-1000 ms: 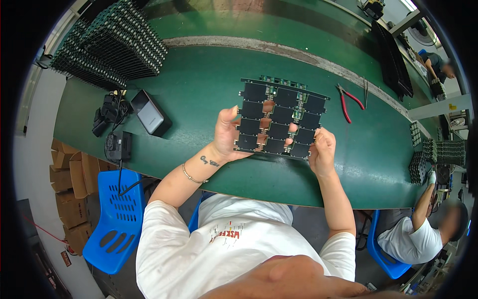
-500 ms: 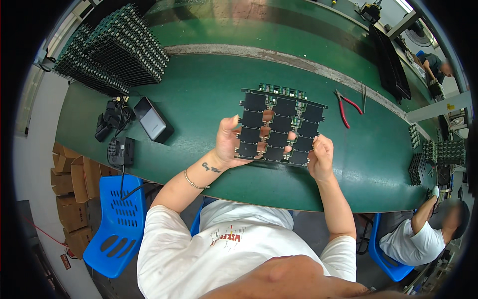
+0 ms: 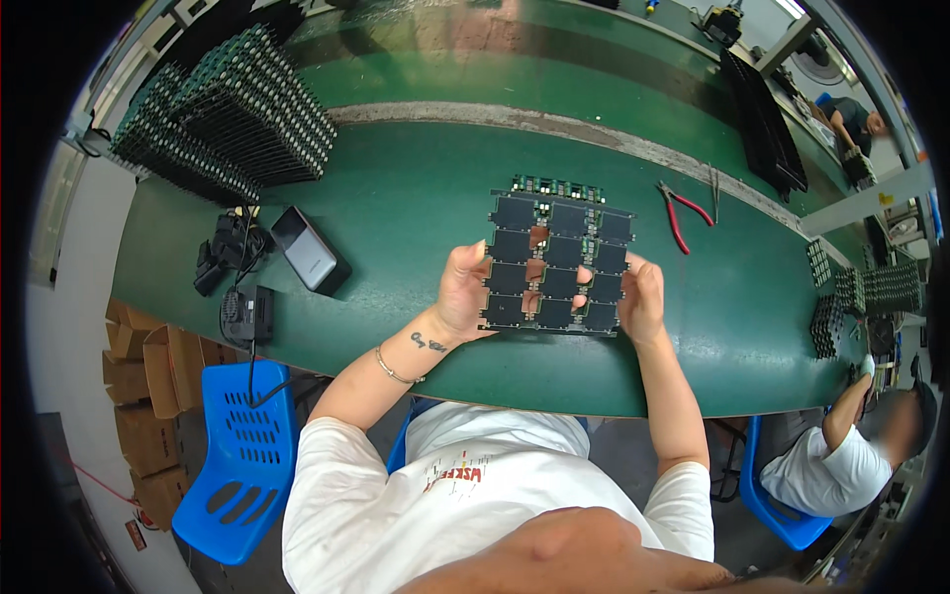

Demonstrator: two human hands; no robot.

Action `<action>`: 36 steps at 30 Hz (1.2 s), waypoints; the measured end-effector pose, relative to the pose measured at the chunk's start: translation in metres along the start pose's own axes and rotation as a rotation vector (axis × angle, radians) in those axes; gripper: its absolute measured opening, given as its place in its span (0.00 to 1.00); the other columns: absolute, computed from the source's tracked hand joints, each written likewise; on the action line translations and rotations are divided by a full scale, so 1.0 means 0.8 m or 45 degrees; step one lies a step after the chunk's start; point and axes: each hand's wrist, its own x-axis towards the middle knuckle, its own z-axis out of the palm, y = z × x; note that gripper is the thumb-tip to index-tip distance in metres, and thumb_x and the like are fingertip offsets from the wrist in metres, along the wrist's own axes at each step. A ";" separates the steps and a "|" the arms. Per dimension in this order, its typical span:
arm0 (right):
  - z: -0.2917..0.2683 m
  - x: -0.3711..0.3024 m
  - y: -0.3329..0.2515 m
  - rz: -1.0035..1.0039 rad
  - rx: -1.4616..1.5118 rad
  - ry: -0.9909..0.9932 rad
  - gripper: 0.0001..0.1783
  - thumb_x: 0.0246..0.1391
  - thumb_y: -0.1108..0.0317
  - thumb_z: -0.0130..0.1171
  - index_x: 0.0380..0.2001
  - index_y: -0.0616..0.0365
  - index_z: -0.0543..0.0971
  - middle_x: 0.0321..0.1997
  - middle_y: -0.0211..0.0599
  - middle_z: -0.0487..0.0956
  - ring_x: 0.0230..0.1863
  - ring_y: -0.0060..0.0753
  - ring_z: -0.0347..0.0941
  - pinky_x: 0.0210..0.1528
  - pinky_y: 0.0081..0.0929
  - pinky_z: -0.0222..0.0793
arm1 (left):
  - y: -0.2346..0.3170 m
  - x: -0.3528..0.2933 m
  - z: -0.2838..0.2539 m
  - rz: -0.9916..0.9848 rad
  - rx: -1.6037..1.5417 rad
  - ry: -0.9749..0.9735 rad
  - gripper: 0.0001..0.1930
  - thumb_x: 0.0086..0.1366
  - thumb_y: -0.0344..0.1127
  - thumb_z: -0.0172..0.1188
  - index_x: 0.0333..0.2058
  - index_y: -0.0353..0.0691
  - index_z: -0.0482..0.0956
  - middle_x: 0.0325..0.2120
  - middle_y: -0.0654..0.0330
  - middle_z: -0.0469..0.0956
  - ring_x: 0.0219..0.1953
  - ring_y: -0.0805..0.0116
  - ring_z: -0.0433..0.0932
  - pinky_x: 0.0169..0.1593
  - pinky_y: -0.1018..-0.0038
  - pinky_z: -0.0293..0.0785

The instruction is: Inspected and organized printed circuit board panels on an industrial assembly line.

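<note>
Head view gives me the long green desk (image 3: 416,198) filling most of what I can see, curving under both hands. Far out past my left hand, at the desk's back corner, sit tall stacks of dark circuit boards (image 3: 228,124), leaning in rows. Behind and below that hand stands a blue plastic chair (image 3: 242,450), with brown cardboard boxes (image 3: 148,396) beside it on the floor. Between my hands I hold a panel of circuit boards (image 3: 554,259), a grid of dark squares with green edges, lifted just above the desk and right in front of me. My left hand (image 3: 463,294) grips the panel's left edge, thumb on top and fingers underneath; my right hand (image 3: 641,297) clasps the right edge in the same way, some fingertips showing through the gaps in the grid. Well to the left of the left hand lie a dark phone-like device (image 3: 309,259) and a tangle of black cables and adapters (image 3: 230,269). Beyond the right hand, close to the panel's far corner, rest red-handled cutters (image 3: 681,213). Far right, another person in a white shirt (image 3: 841,460) sits by small stacks of boards (image 3: 851,297).
</note>
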 end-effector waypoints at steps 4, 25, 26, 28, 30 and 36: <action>-0.053 0.037 -0.039 -0.058 -0.959 0.150 0.15 0.57 0.61 0.49 0.32 0.63 0.76 0.34 0.35 0.77 0.31 0.25 0.68 0.40 0.20 0.64 | 0.006 -0.004 0.001 0.010 0.042 -0.010 0.36 0.53 0.57 0.49 0.59 0.47 0.61 0.52 0.36 0.66 0.50 0.39 0.71 0.54 0.58 0.68; -0.144 0.043 -0.045 0.536 -2.517 0.447 0.48 0.45 0.32 0.51 0.60 0.58 0.61 0.60 0.44 0.63 0.61 0.45 0.59 0.59 0.43 0.58 | 0.002 0.010 -0.001 0.050 0.008 0.068 0.36 0.55 0.57 0.50 0.62 0.57 0.56 0.54 0.40 0.63 0.54 0.42 0.67 0.56 0.57 0.66; -0.142 0.046 -0.051 0.584 -2.469 0.429 0.45 0.46 0.35 0.51 0.58 0.58 0.62 0.58 0.44 0.65 0.58 0.45 0.61 0.56 0.41 0.60 | 0.002 0.010 -0.002 0.052 -0.032 0.073 0.36 0.55 0.57 0.50 0.62 0.57 0.55 0.54 0.40 0.63 0.54 0.42 0.67 0.55 0.58 0.67; -0.140 0.048 -0.056 0.630 -2.354 0.397 0.39 0.48 0.39 0.52 0.56 0.58 0.66 0.53 0.44 0.69 0.52 0.45 0.67 0.52 0.38 0.65 | 0.002 0.009 -0.004 0.061 -0.105 0.057 0.36 0.55 0.55 0.50 0.63 0.57 0.53 0.53 0.40 0.64 0.53 0.42 0.68 0.54 0.60 0.70; -0.141 0.045 -0.050 0.596 -2.392 0.389 0.36 0.49 0.42 0.52 0.53 0.58 0.67 0.50 0.43 0.69 0.50 0.45 0.68 0.50 0.37 0.66 | 0.001 0.008 -0.005 0.023 -0.138 0.080 0.35 0.56 0.55 0.49 0.63 0.56 0.53 0.54 0.40 0.63 0.54 0.43 0.68 0.55 0.60 0.70; -0.138 0.027 -0.042 0.306 -2.403 0.346 0.22 0.48 0.57 0.51 0.44 0.60 0.70 0.40 0.43 0.72 0.39 0.43 0.71 0.42 0.33 0.68 | 0.005 0.011 -0.005 -0.075 -0.204 0.029 0.32 0.60 0.53 0.46 0.62 0.56 0.53 0.56 0.42 0.63 0.56 0.44 0.66 0.54 0.62 0.72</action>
